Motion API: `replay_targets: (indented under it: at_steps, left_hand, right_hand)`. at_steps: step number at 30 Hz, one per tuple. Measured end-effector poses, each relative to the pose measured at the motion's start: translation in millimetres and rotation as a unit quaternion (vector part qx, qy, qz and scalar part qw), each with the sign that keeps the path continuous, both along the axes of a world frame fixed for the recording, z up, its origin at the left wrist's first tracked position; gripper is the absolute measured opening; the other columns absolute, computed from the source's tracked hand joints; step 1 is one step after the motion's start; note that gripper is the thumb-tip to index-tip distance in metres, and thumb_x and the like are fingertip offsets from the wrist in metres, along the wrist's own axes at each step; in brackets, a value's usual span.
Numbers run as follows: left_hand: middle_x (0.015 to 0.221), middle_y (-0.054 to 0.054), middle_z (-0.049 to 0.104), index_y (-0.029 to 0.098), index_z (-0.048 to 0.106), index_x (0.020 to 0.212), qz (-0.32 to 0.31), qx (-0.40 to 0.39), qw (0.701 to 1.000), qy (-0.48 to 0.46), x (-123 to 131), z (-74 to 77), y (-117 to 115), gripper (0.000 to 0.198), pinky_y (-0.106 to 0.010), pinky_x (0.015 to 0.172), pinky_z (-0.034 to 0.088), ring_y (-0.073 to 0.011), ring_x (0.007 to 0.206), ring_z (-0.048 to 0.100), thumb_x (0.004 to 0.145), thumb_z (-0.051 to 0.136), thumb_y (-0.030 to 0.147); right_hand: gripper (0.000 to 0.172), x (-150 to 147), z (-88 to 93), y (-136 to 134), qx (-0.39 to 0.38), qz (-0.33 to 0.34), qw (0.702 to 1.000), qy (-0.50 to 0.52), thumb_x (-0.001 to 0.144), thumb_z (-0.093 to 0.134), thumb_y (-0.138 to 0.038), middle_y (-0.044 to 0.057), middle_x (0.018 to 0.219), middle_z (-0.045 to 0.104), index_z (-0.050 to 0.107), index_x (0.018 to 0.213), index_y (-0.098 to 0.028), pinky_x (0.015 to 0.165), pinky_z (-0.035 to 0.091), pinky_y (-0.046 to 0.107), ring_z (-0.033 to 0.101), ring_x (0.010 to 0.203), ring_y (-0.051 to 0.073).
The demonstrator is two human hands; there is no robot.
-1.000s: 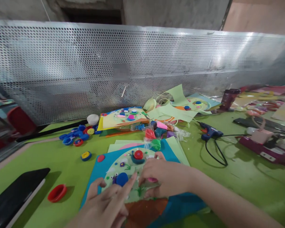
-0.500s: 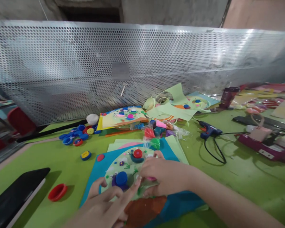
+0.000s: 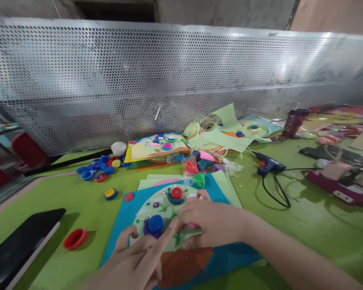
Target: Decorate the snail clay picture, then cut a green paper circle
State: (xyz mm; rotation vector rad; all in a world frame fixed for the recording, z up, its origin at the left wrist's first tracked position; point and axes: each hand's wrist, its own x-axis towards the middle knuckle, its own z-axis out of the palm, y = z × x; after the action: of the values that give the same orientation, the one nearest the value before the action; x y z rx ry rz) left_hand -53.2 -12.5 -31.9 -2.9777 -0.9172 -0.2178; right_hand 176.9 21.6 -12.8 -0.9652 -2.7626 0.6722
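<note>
A blue paper sheet (image 3: 130, 219) with a pale green disc (image 3: 166, 205) lies on the green table in front of me. A blue cap (image 3: 155, 223) and a red cap (image 3: 176, 192) sit on the disc. My right hand (image 3: 210, 221) rests on the disc with fingers curled over a small pink piece (image 3: 193, 224). My left hand (image 3: 133, 262) lies at the sheet's near left edge. Its index finger is stretched out toward the right hand, pressing on the disc beside the blue cap.
A red cap (image 3: 75, 239) and a black tablet (image 3: 18, 245) lie at the left. Loose caps (image 3: 99, 171), clay bags (image 3: 199, 165) and paper crafts (image 3: 157, 147) crowd the back. A glue gun (image 3: 268, 165) with cord and a pink device (image 3: 335, 177) sit right. A perforated metal panel (image 3: 169, 80) walls the table.
The view shifted slightly. My left index finger slid a little closer to the right hand; both hands stay on the disc.
</note>
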Motion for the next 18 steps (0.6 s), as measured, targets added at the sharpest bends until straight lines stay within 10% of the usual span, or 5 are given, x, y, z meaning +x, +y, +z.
replay_targets:
  at_steps: [18]
  left_hand:
    - [0.065,0.011,0.064,0.025,-0.024,0.137,-0.011,-0.031,0.999,-0.024,3.7,3.8,0.8,0.100,-0.021,0.070,0.047,-0.0120,0.061,0.063,0.061,0.037,0.002]
  right_hand:
    - [0.021,0.8,-0.7,0.5,0.008,0.002,1.000,0.000,0.077,0.063,-0.025,0.008,0.094,0.067,0.065,0.095,-0.014,0.083,0.034,0.035,0.055,0.095,0.023]
